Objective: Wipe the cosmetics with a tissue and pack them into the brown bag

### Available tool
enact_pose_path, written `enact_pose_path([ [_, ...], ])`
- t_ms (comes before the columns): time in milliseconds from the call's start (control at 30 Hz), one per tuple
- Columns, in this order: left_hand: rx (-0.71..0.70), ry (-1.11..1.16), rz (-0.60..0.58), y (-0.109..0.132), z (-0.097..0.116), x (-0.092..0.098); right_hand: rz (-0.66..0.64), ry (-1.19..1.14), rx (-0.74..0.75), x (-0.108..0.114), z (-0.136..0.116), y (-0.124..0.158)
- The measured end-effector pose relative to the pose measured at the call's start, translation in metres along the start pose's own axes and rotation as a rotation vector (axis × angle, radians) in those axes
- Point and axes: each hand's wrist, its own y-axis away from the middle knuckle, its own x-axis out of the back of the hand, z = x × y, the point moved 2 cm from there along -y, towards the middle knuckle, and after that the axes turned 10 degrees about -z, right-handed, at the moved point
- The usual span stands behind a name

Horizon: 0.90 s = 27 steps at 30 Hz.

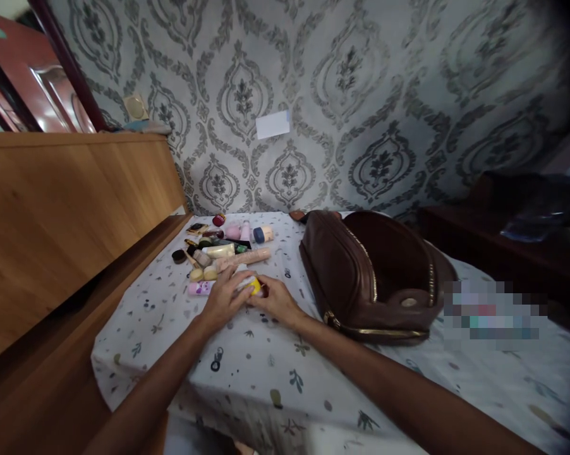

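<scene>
My left hand [225,297] and my right hand [276,300] meet on the patterned bedsheet [247,373]. Together they hold a small white container with a yellow cap [253,285]. The left fingers curl over its body and the right fingers close on its capped end. Just beyond the hands lies a cluster of several cosmetic items [223,249]: tubes, small bottles, round pots and a long peach tube [247,257]. A pink patterned tube [200,288] lies by my left hand. To the right a brown leather bag [370,272] with gold zips lies on its side.
A wooden headboard [62,215] runs along the left of the bed. Damask wallpaper [342,82] covers the wall behind, with a white card [272,124] stuck on it. Dark furniture [503,246] stands at the right. A blurred patch lies on the sheet by the bag.
</scene>
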Motion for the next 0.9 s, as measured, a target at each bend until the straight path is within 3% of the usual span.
enact_pose_path([
  [133,-0.095,-0.247,-0.011,0.004,0.002,-0.007,0.003,-0.011,-0.003,-0.001,-0.002,0.003],
  [233,-0.073,-0.252,-0.032,0.003,0.004,-0.011,-0.011,-0.039,0.007,-0.002,-0.005,0.004],
  [467,0.112,0.116,-0.078,-0.002,-0.005,-0.010,-0.037,-0.123,0.078,-0.001,-0.008,0.002],
  [633,0.218,0.358,-0.043,-0.006,-0.008,-0.014,0.067,-0.186,0.068,-0.001,0.002,0.000],
  [767,0.305,0.475,-0.005,-0.007,-0.015,-0.017,0.076,-0.288,0.048,-0.003,0.006,0.001],
  [900,0.392,0.495,-0.075,-0.012,-0.023,-0.013,0.010,-0.514,0.009,-0.004,0.005,0.002],
])
